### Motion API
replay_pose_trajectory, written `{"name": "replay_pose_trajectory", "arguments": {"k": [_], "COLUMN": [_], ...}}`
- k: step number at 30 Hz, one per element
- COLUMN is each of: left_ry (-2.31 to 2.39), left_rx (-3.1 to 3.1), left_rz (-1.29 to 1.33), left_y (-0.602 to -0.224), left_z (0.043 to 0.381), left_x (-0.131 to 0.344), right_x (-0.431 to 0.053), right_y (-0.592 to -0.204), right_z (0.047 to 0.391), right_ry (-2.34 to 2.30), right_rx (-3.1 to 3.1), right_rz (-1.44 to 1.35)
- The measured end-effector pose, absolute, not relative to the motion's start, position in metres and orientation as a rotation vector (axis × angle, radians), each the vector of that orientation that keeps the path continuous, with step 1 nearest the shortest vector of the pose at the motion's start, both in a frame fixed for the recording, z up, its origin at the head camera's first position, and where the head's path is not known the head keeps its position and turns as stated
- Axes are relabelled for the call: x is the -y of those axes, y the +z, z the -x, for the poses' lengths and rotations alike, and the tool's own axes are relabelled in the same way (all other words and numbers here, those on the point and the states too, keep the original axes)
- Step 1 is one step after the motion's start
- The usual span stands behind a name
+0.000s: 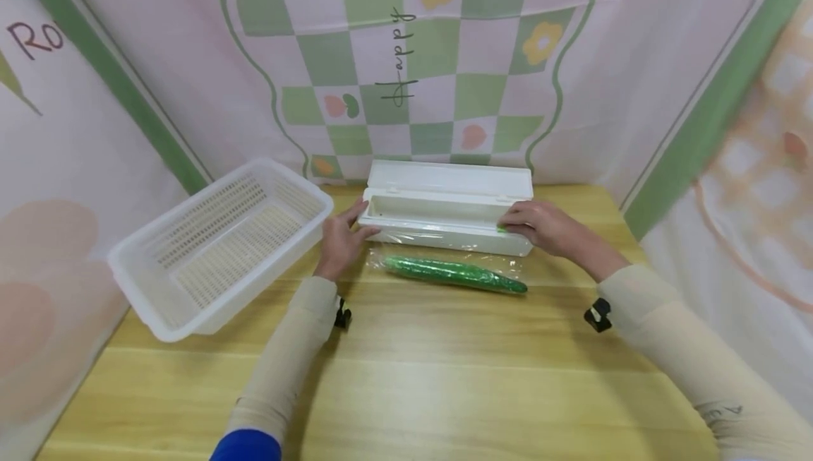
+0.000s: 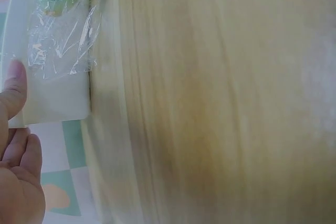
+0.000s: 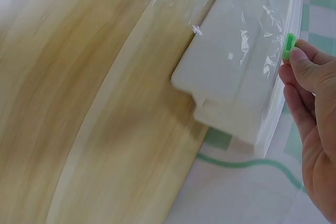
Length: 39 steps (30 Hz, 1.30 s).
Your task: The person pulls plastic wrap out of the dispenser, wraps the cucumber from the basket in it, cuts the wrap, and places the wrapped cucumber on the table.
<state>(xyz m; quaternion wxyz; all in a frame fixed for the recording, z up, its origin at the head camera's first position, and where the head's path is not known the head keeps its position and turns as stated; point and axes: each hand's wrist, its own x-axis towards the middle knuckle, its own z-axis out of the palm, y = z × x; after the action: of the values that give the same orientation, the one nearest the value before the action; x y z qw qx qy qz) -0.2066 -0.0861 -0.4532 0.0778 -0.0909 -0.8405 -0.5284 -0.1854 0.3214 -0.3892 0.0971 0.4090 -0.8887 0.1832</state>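
A white cling film dispenser (image 1: 457, 241) lies across the back of the table with its lid (image 1: 449, 177) raised. Its left end is held by my left hand (image 1: 339, 246), thumb on the front and fingers at the end and behind. At the right end, my right hand (image 1: 547, 226) pinches a small green slider (image 3: 289, 46) between thumb and finger. Clear cling film (image 2: 58, 48) hangs over the dispenser's front and reaches a green cucumber (image 1: 454, 273). The cucumber lies on the table just in front, with film over most of it.
To the left stands a white slotted basket (image 1: 222, 253), close to my left hand. The wooden table (image 1: 406, 376) stretches toward me from the cucumber. A printed curtain (image 1: 432, 58) hangs directly behind the dispenser.
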Motion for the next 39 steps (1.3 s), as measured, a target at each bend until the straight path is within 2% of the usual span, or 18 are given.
{"name": "replay_pose_trajectory", "arguments": {"k": [11,19,25,33,39], "left_ry": [-1.588,-1.59,-1.39,-1.045,-0.521], "left_rx": [2.49,2.486,2.678,2.697,2.59], "left_rz": [0.295,0.402,0.52,0.627,1.038], "left_y": [-0.452,-0.453,-0.442,-0.428,-0.43], "left_z": [0.207,0.206,0.204,0.171,0.154], "left_x": [0.08,0.091,0.105,0.111,0.085], "right_x": [-0.362,-0.364,-0.345,-0.292,-0.267], "right_y": [-0.388,-0.38,-0.371,-0.4,-0.417], "right_z": [0.172,0.166,0.152,0.126,0.115], "right_ry": [0.459,0.377,0.3,0.3,0.241], "right_rx": [2.513,2.63,2.607,2.429,2.578], "right_rz": [-1.183,-1.125,-1.119,-1.231,-1.161]}}
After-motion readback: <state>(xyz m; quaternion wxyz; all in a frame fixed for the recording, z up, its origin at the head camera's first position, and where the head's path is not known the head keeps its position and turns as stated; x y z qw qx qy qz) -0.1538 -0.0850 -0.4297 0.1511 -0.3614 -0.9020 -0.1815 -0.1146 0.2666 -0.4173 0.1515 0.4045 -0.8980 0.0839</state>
